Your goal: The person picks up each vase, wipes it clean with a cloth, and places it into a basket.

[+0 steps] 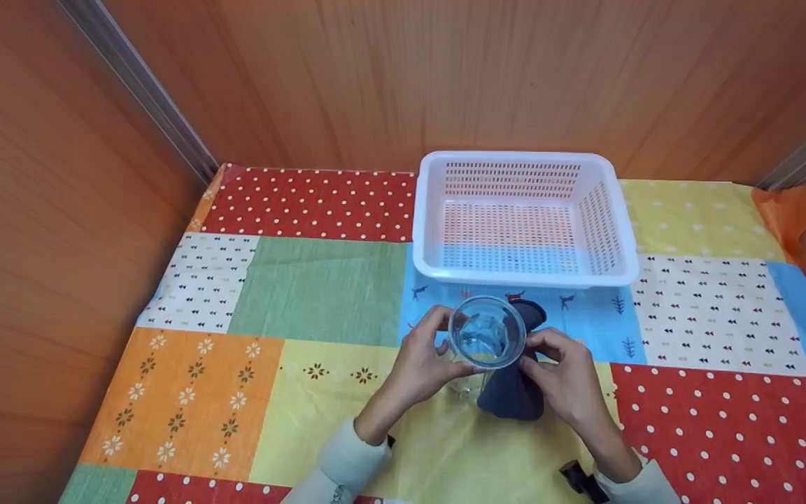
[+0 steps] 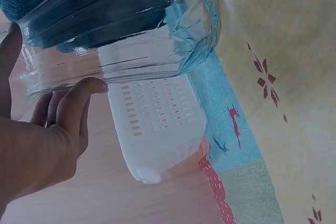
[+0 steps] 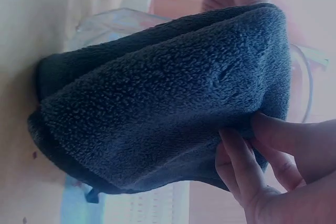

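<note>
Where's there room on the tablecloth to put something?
Left of the white basket, toward the left wall, the tablecloth is bare. Right of the basket is bare too, short of the orange flap. Just in front it's crowded: the left hand holds the glass jar, the right hand pinches the dark cloth.

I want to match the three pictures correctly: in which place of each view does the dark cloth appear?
Head: the dark cloth is right of and below centre, between the clear glass and the right hand.
Left wrist: upper left, seen at least partly through the glass.
Right wrist: large, across the middle.
Shared landmark: the white basket, only partly visible at the bottom in the right wrist view.
</note>
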Demonstrator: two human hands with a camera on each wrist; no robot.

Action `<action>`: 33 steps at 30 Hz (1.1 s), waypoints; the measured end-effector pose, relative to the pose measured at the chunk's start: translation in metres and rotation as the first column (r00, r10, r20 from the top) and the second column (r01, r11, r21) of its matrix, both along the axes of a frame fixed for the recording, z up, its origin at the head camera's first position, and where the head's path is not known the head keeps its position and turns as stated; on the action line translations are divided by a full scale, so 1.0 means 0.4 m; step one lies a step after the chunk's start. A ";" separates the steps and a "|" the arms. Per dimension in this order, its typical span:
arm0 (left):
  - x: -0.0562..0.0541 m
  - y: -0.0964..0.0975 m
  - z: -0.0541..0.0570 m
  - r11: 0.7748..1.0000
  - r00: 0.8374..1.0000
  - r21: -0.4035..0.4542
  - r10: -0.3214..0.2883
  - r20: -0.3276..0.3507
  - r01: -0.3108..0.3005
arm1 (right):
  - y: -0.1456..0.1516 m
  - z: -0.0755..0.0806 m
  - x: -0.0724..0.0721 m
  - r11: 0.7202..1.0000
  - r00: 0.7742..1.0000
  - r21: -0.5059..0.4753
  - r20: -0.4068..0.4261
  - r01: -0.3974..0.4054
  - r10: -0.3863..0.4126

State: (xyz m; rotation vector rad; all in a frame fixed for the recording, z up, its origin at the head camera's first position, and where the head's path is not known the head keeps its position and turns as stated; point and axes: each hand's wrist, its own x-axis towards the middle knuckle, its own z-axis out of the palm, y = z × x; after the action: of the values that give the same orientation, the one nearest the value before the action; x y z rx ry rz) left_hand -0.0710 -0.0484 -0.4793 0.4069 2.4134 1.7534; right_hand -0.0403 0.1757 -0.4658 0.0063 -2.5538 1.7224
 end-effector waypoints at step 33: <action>-0.002 0.003 -0.002 1.000 1.000 0.021 -0.004 -0.007 0.004 | -0.005 -0.001 0.000 0.999 0.999 -0.051 0.031 -0.009 0.011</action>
State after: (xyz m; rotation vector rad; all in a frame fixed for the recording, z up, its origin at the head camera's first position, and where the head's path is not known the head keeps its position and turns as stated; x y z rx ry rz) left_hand -0.0718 -0.0471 -0.4800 0.4200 2.3992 1.7798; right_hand -0.0404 0.1738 -0.4664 -0.0104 -2.5352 1.8050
